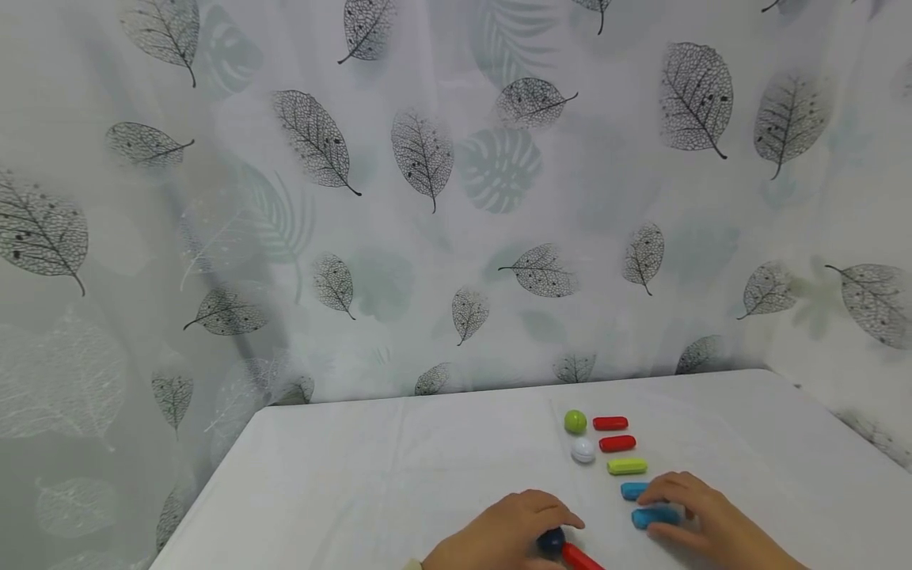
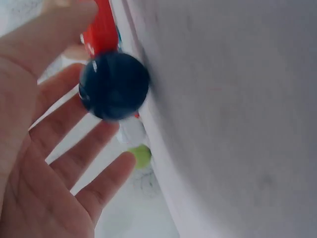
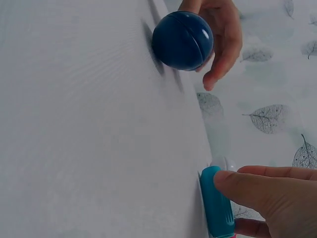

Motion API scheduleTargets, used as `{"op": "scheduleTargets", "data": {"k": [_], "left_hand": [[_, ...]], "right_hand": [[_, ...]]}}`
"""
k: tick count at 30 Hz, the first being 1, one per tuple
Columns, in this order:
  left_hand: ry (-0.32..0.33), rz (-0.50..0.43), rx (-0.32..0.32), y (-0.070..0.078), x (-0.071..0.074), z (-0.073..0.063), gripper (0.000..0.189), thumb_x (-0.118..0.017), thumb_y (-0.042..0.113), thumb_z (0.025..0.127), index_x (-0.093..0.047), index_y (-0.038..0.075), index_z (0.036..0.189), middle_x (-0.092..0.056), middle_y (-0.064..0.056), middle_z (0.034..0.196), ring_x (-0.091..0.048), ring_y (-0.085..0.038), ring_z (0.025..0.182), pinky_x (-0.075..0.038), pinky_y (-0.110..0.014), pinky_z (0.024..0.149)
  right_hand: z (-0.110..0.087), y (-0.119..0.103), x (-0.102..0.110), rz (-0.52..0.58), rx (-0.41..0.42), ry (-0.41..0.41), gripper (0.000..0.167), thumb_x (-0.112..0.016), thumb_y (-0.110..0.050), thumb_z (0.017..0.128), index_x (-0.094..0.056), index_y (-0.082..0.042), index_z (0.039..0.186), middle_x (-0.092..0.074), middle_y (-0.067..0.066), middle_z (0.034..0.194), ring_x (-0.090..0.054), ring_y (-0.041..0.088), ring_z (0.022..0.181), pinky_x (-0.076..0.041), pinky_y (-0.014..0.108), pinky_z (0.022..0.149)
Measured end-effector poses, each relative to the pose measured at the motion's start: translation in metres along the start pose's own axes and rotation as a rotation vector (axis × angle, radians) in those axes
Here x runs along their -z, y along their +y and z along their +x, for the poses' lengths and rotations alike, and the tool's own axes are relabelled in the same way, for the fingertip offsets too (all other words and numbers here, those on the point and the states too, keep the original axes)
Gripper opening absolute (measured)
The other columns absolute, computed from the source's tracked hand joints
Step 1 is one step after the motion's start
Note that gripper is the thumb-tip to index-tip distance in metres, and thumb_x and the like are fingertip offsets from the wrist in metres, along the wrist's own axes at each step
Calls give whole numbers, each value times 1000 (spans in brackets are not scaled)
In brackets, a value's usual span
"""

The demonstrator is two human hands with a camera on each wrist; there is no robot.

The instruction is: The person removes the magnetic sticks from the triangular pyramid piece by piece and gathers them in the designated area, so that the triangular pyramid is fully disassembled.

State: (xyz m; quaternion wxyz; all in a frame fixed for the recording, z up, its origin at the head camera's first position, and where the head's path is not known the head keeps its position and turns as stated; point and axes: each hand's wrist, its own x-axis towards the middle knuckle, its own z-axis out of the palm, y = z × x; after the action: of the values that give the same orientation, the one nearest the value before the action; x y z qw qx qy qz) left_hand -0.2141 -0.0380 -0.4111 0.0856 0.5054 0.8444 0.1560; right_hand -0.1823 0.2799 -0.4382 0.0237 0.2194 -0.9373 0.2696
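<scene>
On the white table (image 1: 370,467), my left hand (image 1: 499,530) is beside a dark blue ball (image 2: 114,85), fingers spread and loosely bent around its far side. A red plastic stick (image 1: 580,556) lies right against the ball, and the left thumb overlaps it in the left wrist view. To the right, my right hand (image 1: 701,518) has its thumb on one side of a short blue plastic stick (image 3: 217,201) and its fingers on the other, pinching it. A second blue stick (image 1: 632,491) lies just beyond, partly covered by the right fingers.
Farther back lie a yellow-green stick (image 1: 627,466) and two red sticks (image 1: 617,443), in a row. Left of them are a white ball (image 1: 583,450) and a green ball (image 1: 575,421). A leaf-printed curtain (image 1: 427,237) hangs behind the table's back edge.
</scene>
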Motion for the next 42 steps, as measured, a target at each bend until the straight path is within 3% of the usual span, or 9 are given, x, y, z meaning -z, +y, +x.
{"op": "scheduleTargets", "data": {"k": [3, 6, 15, 19, 21, 26, 31, 36, 42], "left_hand": [[-25, 40, -70, 4, -1, 2, 39, -63, 31, 95, -58, 24, 133, -60, 15, 124, -52, 5, 110, -42, -15, 93], [-34, 64, -84, 7, -2, 3, 32, -63, 28, 96, -63, 23, 127, -64, 17, 112, -54, 9, 96, -41, -10, 88], [-85, 86, 40, 13, -2, 7, 26, -77, 25, 85, -70, 24, 110, -62, 18, 89, -49, 7, 79, -41, -10, 75], [-99, 109, 8, 15, -5, 11, 27, -73, 29, 89, -68, 26, 115, -63, 17, 91, -49, 8, 77, -40, -7, 73], [-98, 102, -9, 17, -7, 13, 29, -71, 31, 90, -66, 26, 119, -63, 17, 94, -49, 8, 76, -40, -6, 73], [-127, 79, 10, 22, -9, 15, 35, -71, 32, 90, -63, 29, 124, -63, 18, 99, -49, 8, 78, -42, -7, 75], [-121, 95, -1, 21, -11, 16, 39, -72, 33, 89, -61, 28, 126, -64, 18, 102, -49, 8, 81, -42, -6, 74], [-104, 98, -25, 13, -16, 17, 41, -75, 34, 85, -63, 26, 124, -63, 17, 104, -51, 9, 85, -43, -7, 75], [-92, -20, -6, 0, -28, 19, 40, -75, 30, 86, -63, 26, 125, -62, 19, 106, -50, 9, 89, -43, -11, 82]], "right_hand": [[0, -2, 2, 17, 10, -11, 23, -74, -31, 85, -67, -21, 105, -60, 0, 106, -47, 0, 92, -51, 17, 72], [1, -5, 3, 34, 10, -31, 23, -74, -29, 85, -67, -20, 105, -60, 2, 107, -47, 0, 91, -51, 17, 71], [-1, -16, -2, 129, 102, -22, 22, -70, -27, 90, -67, -15, 108, -61, -4, 106, -49, 0, 87, -50, 19, 67], [-1, -24, -9, 123, 179, 6, 18, -68, -24, 92, -67, -16, 108, -61, -9, 105, -50, 1, 87, -49, 19, 64], [-1, -28, -12, 141, 161, -22, 17, -67, -23, 93, -67, -16, 108, -61, -10, 104, -50, 0, 85, -48, 19, 64], [-1, -36, -17, 247, 68, -165, 16, -61, -24, 96, -65, -14, 109, -58, -15, 98, -47, -2, 79, -47, 19, 63], [1, -41, -23, 358, 106, -273, 18, -58, -19, 98, -63, -6, 110, -56, -17, 96, -48, -3, 76, -47, 19, 62], [4, -45, -30, 380, 196, -291, 25, -67, -19, 92, -60, -5, 111, -55, -16, 97, -49, -4, 77, -49, 19, 64], [4, -47, -38, 416, 219, -285, 15, -64, -15, 94, -60, -8, 107, -57, -16, 96, -49, -4, 79, -48, 19, 67]]}}
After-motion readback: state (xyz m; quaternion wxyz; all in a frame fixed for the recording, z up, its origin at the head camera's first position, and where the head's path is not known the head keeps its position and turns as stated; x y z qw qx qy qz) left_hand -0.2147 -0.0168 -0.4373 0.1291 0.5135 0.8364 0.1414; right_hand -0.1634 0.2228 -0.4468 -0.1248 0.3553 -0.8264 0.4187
